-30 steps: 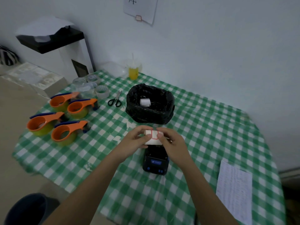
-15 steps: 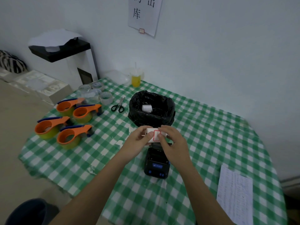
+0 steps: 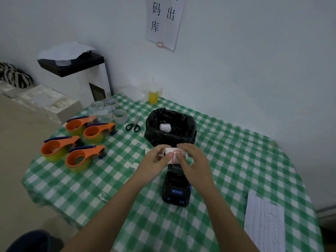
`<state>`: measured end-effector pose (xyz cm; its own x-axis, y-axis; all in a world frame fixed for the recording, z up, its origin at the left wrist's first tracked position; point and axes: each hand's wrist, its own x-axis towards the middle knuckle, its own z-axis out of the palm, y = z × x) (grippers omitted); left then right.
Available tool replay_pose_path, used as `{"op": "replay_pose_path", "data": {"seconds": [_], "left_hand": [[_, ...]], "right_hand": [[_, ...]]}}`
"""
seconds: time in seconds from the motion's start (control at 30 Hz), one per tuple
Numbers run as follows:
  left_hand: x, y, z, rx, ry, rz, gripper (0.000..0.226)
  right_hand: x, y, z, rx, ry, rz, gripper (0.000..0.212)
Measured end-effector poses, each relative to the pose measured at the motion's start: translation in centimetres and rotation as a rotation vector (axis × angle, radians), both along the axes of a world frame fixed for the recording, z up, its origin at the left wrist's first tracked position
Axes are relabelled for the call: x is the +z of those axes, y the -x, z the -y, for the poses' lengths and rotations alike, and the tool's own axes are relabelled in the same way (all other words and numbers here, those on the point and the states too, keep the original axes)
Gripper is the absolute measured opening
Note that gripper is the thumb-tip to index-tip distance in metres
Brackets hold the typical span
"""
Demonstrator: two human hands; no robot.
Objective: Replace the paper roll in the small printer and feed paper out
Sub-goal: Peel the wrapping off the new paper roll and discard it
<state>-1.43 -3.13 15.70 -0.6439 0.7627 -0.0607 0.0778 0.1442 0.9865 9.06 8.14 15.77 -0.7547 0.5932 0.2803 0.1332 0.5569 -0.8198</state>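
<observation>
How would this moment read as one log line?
left hand + right hand: holding paper roll | printer: open, empty | step: roll not loaded

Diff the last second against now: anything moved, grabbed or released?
Little changed. Both hands, left hand and right hand, still hold the white paper roll above the open printer, fingertips working at its red-edged sticker. The camera tilted up, so everything sits lower in frame. Nothing was released. Printer, black-lined bin, scissors and tape dispensers stayed put.
</observation>
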Motion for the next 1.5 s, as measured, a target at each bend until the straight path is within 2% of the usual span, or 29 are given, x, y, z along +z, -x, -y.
{"op": "replay_pose_path", "data": {"seconds": [0.13, 0.3, 0.53, 0.7, 0.9, 1.07, 1.27, 1.5], "left_hand": [[-0.1, 0.1, 0.1, 0.004, 0.008, 0.014, 0.027], [-0.2, 0.2, -0.2, 0.006, -0.014, 0.092, 0.012], [-0.3, 0.5, -0.2, 0.047, -0.025, 0.271, 0.018], [-1.8, 1.5, 0.1, 0.178, 0.038, 0.294, 0.035], [-4.5, 2.4, 0.8, 0.277, 0.123, 0.299, 0.038], [-5.4, 3.6, 0.1, 0.309, 0.177, 0.309, 0.041], [-6.3, 6.4, -1.6, 0.351, 0.174, 0.321, 0.045], [-7.7, 8.8, -2.7, 0.412, 0.170, 0.374, 0.037]], "right_hand": [[0.1, 0.1, 0.1, -0.033, -0.087, -0.006, 0.009], [0.2, 0.1, 0.1, -0.098, -0.052, -0.034, 0.011], [0.3, 0.0, 0.0, -0.069, -0.087, -0.074, 0.011], [0.7, -0.8, -0.7, -0.164, 0.168, -0.228, 0.019], [-2.0, -0.3, -3.9, -0.291, 0.384, 0.011, 0.020], [-3.7, 6.1, -7.7, -0.208, 0.222, 0.214, 0.026], [-5.7, 14.8, -13.3, -0.213, 0.112, 0.376, 0.020], [-7.1, 19.4, -16.6, -0.164, -0.114, 0.527, 0.020]]}}
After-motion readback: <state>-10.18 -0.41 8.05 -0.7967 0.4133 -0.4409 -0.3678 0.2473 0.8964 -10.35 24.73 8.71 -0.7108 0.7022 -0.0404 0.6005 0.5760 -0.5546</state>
